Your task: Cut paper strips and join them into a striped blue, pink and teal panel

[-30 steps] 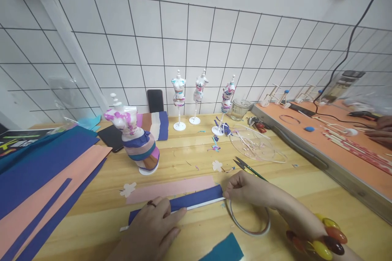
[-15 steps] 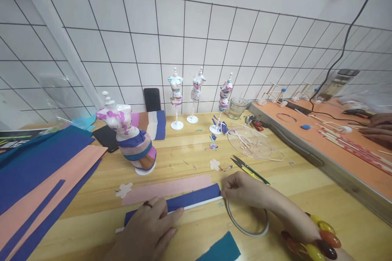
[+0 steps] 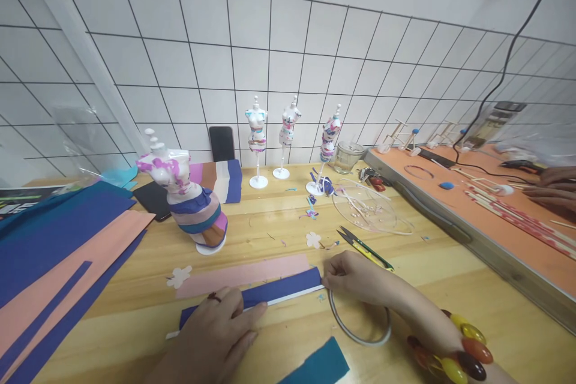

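Observation:
A dark blue paper strip with a white edge lies across the wooden table near me. My left hand rests flat on its left part, fingers stretched out and pressing it down. My right hand pinches the strip's right end with closed fingers. A pink paper strip lies just behind the blue one. A thin white ring lies under my right wrist, which wears a beaded bracelet.
A large dressed mannequin bust stands at the left, three small ones by the grid wall. Green scissors, a clear plastic lid, stacked paper sheets and a teal scrap surround me. Another person's hand rests on an orange board at the right.
The view has shifted slightly; both hands stay on the blue strip in nearly the same positions.

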Demonstrator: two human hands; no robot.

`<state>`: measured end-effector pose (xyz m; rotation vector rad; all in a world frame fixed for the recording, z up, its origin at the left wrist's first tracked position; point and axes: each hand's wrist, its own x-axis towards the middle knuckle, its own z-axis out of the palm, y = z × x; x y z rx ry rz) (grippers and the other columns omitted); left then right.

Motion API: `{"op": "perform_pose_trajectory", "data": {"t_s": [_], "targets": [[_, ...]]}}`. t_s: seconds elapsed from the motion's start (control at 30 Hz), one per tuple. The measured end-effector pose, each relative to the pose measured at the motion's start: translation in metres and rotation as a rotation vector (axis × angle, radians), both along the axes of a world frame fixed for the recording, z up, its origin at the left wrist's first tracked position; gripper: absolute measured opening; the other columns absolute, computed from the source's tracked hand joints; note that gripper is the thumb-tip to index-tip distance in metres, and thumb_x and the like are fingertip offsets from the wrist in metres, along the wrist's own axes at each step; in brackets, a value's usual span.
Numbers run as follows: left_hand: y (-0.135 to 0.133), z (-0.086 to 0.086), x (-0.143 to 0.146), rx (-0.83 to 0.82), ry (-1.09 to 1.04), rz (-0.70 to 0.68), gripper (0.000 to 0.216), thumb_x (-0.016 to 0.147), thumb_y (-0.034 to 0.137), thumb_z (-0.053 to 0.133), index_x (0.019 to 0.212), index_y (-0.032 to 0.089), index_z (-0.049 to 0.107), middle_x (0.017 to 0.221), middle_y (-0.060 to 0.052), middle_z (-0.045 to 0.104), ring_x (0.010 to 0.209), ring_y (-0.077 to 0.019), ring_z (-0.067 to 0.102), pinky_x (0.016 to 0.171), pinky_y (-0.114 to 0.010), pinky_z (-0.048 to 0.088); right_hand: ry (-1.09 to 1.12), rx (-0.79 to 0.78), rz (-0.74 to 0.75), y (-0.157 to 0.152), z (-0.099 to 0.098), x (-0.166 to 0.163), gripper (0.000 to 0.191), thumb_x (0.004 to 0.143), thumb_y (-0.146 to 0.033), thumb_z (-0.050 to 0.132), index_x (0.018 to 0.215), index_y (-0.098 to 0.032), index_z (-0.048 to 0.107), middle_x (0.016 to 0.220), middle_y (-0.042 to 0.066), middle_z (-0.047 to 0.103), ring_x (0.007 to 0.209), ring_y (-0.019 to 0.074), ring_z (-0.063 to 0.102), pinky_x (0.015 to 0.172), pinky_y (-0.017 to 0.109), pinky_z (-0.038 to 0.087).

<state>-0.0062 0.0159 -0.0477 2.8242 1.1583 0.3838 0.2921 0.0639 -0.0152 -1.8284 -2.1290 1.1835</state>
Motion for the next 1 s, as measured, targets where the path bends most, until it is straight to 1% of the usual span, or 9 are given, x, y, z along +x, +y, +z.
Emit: {"op": "perform_pose_trajectory", "data": {"t_s": [0.13, 0.33, 0.57, 0.73, 0.9, 1.0], "targets": [[0.001, 0.0, 0.001, -0.003, 0.011, 0.0, 0.04, 0.083, 0.017, 0.055, 0.121, 0.029, 0.052, 0.079, 0.002, 0.054, 0.07, -0.0152, 0.053, 0.06, -0.026, 0.035, -0.039, 0.021, -0.008, -0.001, 0.001, -0.001, 0.014, 0.072, -0.025, 0.053, 0.06, -0.017, 0.056, 0.056, -0.005, 0.051, 0.054, 0.0096, 0.044, 0.05, 0.02, 0.03], [0.0, -0.007, 0.001, 0.001, 0.001, 0.02, 0.036, 0.085, 0.017, 0.054, 0.118, 0.029, 0.053, 0.081, 0.002, 0.053, 0.072, -0.0159, 0.052, 0.062, -0.028, 0.033, -0.11, 0.05, -0.035, -0.004, 0.006, -0.006, 0.014, 0.071, -0.024, 0.054, 0.06, -0.017, 0.059, 0.057, -0.003, 0.054, 0.056, 0.0108, 0.045, 0.051, 0.021, 0.029], [-0.001, -0.01, -0.001, 0.013, 0.023, 0.009, 0.037, 0.084, 0.014, 0.053, 0.118, 0.028, 0.052, 0.081, 0.001, 0.053, 0.072, -0.0174, 0.051, 0.063, -0.029, 0.034, -0.176, 0.061, -0.055, -0.006, 0.011, -0.011, 0.014, 0.072, -0.025, 0.055, 0.059, -0.017, 0.057, 0.057, -0.003, 0.053, 0.055, 0.0111, 0.044, 0.049, 0.022, 0.028], [-0.001, -0.009, 0.001, 0.022, 0.055, 0.019, 0.039, 0.083, 0.014, 0.053, 0.119, 0.028, 0.051, 0.082, 0.0, 0.053, 0.073, -0.0176, 0.052, 0.064, -0.03, 0.036, -0.212, 0.076, -0.05, -0.007, 0.011, -0.011, 0.017, 0.072, -0.025, 0.054, 0.058, -0.018, 0.053, 0.057, -0.003, 0.05, 0.056, 0.0113, 0.043, 0.048, 0.022, 0.027], [-0.004, -0.007, 0.004, 0.06, 0.101, 0.039, 0.041, 0.08, 0.012, 0.054, 0.118, 0.028, 0.051, 0.081, 0.0, 0.053, 0.073, -0.0175, 0.052, 0.064, -0.029, 0.038, -0.26, 0.091, -0.051, -0.009, 0.011, -0.012, 0.017, 0.074, -0.027, 0.053, 0.06, -0.018, 0.052, 0.058, -0.001, 0.053, 0.056, 0.0129, 0.046, 0.047, 0.023, 0.026], [-0.004, -0.004, 0.005, 0.072, 0.125, 0.029, 0.041, 0.08, 0.012, 0.054, 0.118, 0.028, 0.051, 0.081, 0.0, 0.054, 0.072, -0.0177, 0.053, 0.063, -0.029, 0.039, -0.285, 0.105, -0.043, -0.01, 0.012, -0.014, 0.017, 0.074, -0.027, 0.052, 0.059, -0.019, 0.051, 0.058, 0.0, 0.055, 0.056, 0.0137, 0.047, 0.047, 0.023, 0.027]]}}
